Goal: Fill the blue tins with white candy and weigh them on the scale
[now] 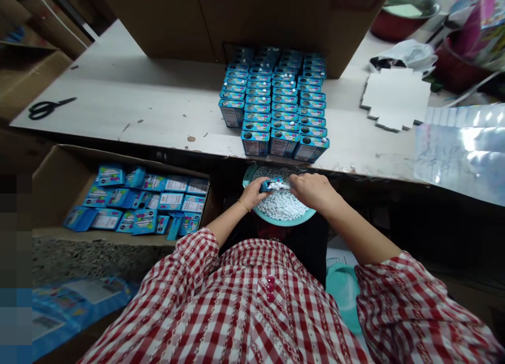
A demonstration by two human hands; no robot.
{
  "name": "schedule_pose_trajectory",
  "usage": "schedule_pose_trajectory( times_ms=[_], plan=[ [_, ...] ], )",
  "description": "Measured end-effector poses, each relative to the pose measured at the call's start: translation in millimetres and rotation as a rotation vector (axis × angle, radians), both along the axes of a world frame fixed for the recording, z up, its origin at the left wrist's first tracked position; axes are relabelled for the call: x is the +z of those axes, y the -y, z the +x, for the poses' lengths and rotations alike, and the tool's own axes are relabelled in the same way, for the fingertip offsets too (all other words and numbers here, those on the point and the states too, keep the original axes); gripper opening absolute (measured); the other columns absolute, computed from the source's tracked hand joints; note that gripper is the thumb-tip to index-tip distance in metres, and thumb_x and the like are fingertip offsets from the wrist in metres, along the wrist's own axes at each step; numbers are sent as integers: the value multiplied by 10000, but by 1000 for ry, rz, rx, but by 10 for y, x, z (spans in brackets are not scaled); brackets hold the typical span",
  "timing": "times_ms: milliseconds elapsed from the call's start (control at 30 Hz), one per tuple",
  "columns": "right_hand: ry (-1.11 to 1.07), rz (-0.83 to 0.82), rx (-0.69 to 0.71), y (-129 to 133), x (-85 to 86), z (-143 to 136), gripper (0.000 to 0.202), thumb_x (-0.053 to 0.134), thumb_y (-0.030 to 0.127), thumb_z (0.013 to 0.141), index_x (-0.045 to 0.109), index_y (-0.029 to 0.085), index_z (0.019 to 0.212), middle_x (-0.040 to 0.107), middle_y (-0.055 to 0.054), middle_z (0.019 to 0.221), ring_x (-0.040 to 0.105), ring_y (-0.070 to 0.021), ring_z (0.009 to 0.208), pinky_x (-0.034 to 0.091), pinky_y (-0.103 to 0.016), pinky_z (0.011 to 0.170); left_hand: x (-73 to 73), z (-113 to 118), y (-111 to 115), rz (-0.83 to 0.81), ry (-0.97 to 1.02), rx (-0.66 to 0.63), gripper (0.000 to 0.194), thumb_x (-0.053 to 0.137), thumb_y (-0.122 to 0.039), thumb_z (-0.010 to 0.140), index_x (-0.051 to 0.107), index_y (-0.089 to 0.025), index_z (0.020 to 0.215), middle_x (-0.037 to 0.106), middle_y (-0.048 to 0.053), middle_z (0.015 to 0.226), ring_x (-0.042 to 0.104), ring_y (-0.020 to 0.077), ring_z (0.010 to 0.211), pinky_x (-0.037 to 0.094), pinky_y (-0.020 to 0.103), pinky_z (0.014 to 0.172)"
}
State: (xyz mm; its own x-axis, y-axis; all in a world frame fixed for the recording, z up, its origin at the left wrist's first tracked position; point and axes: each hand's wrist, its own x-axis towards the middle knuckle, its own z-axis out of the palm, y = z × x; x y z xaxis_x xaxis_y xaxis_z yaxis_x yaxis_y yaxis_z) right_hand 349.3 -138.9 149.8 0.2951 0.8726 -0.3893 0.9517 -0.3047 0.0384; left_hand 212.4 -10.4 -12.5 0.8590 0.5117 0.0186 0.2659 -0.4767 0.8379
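Observation:
Over a turquoise bowl (282, 223) of small white candies (284, 205) in my lap, my left hand (253, 194) is closed on a small blue box (270, 184). White candies lie at the box's open end. Close to its right side, my right hand (311, 190) has its fingers closed together at the candies; what they hold, if anything, is hidden. Beyond the bowl, rows of blue boxes (284, 135) stand upright on the white table, a few with white candies on top.
An open carton (55, 188) with many blue boxes sits at the left. Black scissors (49, 108) lie on the table (158, 106). A white cut card (396, 98), clear plastic (461, 143) and a red bowl (398, 30) are at the right. A large cardboard box (177, 22) stands behind.

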Motion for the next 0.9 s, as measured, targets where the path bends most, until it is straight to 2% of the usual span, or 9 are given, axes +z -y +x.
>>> schedule_pose_trajectory(
  times_ms=[100,200,267,367,467,567,700,800,900],
  plan=[
    [24,30,5,73,65,24,258,422,305,889,582,182,1050,666,-134,1009,652,-252,862,455,-318,708,-18,-10,-14,-34,37,17,424,665,-286,716,562,-165,1109,603,89,1120,558,225,1066,413,357,959],
    [38,47,-52,314,-72,216,270,412,339,898,571,211,1075,654,-104,1059,650,-227,863,448,-284,675,-34,-59,-59,-113,65,50,432,665,-322,713,551,-143,1090,605,86,1075,572,207,1012,426,338,934],
    [38,10,-108,496,-336,355,280,423,346,896,561,220,1105,647,-95,1079,649,-220,874,448,-279,664,-63,-97,-93,-188,58,87,450,661,-353,713,538,-137,1088,612,71,1031,578,194,969,439,326,909],
    [-15,-64,-180,638,-896,403,274,435,298,888,563,197,1108,651,-109,1068,650,-230,879,458,-296,664,-156,-100,-105,-323,11,152,441,642,-381,726,521,-150,1081,623,42,971,583,179,932,452,319,889],
    [-177,8,-264,549,-1398,228,305,371,287,916,548,208,1153,640,-105,1132,634,-223,953,464,-297,722,-280,-10,-48,-474,-14,202,418,612,-412,751,511,-162,1070,624,45,1015,584,169,957,455,317,903],
    [-254,107,-319,374,-1676,43,375,283,335,948,489,233,1244,617,-74,1201,601,-198,1041,454,-273,798,-342,94,25,-576,6,209,433,610,-427,752,508,-154,1072,618,72,1077,582,171,993,451,319,922],
    [-417,256,-400,336,-1806,60,385,325,381,935,510,206,1224,648,-76,1135,607,-192,1009,457,-254,803,-249,53,22,-577,54,200,445,598,-445,763,507,-174,1104,621,62,1100,581,169,1006,452,320,923],
    [-494,323,-407,446,-1833,207,366,385,350,913,526,167,1196,658,-79,1093,612,-178,957,462,-255,798,-125,-103,-70,-458,83,217,452,609,-460,753,521,-177,1094,624,49,1059,582,169,977,444,317,922],
    [-556,406,-414,565,-1765,358,335,467,324,868,563,149,1138,669,-80,1039,619,-179,895,472,-281,777,-50,-238,-164,-326,106,228,474,636,-447,728,527,-161,1091,621,44,1004,577,170,939,435,310,912]
  ],
)
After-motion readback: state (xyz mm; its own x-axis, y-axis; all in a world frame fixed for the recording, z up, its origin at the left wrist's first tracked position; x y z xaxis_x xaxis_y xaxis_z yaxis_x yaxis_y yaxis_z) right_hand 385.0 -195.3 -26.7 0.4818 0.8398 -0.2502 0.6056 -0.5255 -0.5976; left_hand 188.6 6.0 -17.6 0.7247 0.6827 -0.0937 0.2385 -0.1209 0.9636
